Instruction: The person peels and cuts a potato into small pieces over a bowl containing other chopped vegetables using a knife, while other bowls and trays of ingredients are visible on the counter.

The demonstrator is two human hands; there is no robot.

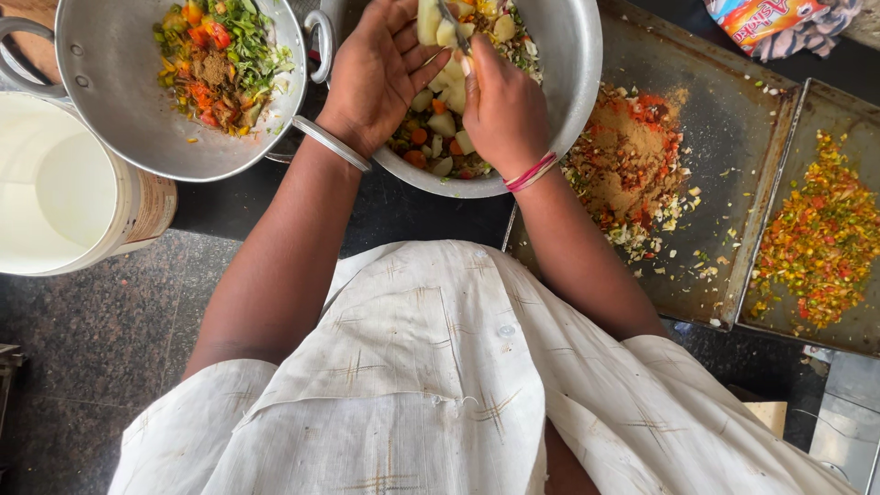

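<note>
A: Start with the largest items, placed relative to the central steel pot (573,73).

B: Right of the pot lies a flat metal tray (733,137) carrying a heap of brown spice powder and chopped bits (632,160). Beyond it, farther right, a second tray (848,105) holds a spread of finely chopped red, yellow and green vegetables (820,243). Left of the pot sits a two-handled steel pan (119,92) with greens, tomato and ground spice (220,60); below that pan stands a white plastic bucket (64,192).

A: And inside the pot?

B: Cut pale potato chunks with carrot pieces (438,137), directly under the hands.

A: Hands?

B: The left hand (376,73), wearing a metal bangle (330,144), is cupped palm-up over the pot, cradling a piece of potato (431,23). The right hand (500,105), with red thread at the wrist, is closed around a small knife (454,27) whose blade meets that piece.

A: What makes this cut go well?

B: In my judgement, keeping the piece over the pot so the cuts drop in, drawing the blade short toward the thumb, and holding the left fingers clear of the edge.
</note>
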